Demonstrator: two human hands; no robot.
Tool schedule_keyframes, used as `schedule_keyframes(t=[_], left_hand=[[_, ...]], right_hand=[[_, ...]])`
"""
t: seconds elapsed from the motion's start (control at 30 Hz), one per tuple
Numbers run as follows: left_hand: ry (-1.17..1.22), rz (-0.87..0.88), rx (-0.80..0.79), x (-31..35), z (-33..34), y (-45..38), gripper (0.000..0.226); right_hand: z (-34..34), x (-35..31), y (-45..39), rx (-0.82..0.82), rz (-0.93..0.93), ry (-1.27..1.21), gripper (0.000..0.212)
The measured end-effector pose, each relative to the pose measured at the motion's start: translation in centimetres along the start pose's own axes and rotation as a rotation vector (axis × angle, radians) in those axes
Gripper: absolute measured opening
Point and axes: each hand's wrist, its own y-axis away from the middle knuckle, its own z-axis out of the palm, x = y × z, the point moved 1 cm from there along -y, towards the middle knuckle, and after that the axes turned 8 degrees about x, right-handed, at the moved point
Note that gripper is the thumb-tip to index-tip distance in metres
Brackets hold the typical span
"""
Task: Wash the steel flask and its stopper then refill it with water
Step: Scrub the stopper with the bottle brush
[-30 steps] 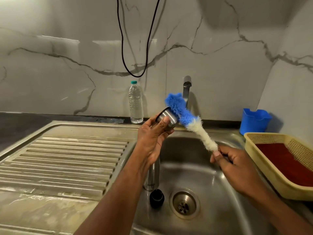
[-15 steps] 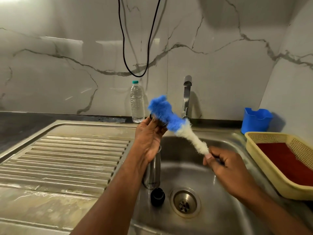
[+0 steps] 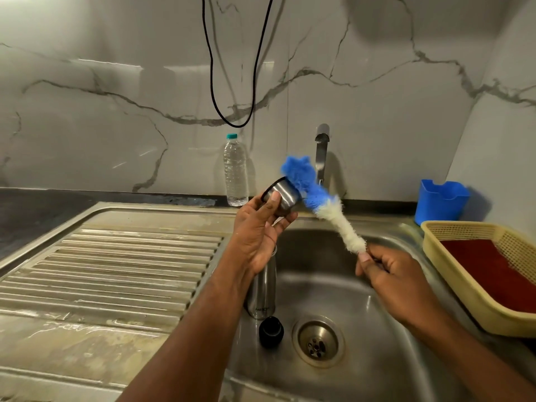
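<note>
Head cam, looking down over steel sink (image 3: 333, 285). L hand (image 3: 255, 233) raised above basin, fingers and thumb curled round small steel cap (image 3: 282, 195) w/ dark rim, held tilted. R hand (image 3: 388, 274) pinches thin handle end of bottle brush (image 3: 327, 210); brush angles up-left, blue bristle tip touching side of cap, white bristles lower down toward hand. Steel flask (image 3: 261, 297) stands upright in basin, partly hidden behind L forearm, mouth not visible. Black stopper (image 3: 271, 332) sits on basin floor just in front of flask, beside drain (image 3: 317, 340). Tap (image 3: 321, 152) on wall behind brush; can't tell if water runs. Clear plastic water bottle (image 3: 235, 169), teal cap, upright on counter edge at wall. Ribbed drainboard (image 3: 116, 268) to L. Blue plastic holder (image 3: 441, 201) and yellow basket (image 3: 475, 274) w/ red cloth inside at R. Black cable (image 3: 229, 82) loops down wall.
</note>
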Motion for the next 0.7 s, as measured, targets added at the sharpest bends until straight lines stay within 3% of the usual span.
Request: schedule_keyframes(t=[0.17,0.7], left_hand=[[0.032,-0.022,-0.013,0.06,0.03,-0.18,0.020],[0.072,-0.040,-0.049,0.09,0.37,0.19,0.027]], right_hand=[[0.39,-0.20,0.33,-0.047,-0.090,0.016,0.030],[0.29,-0.27,0.29,-0.003,-0.022,0.045,0.029]])
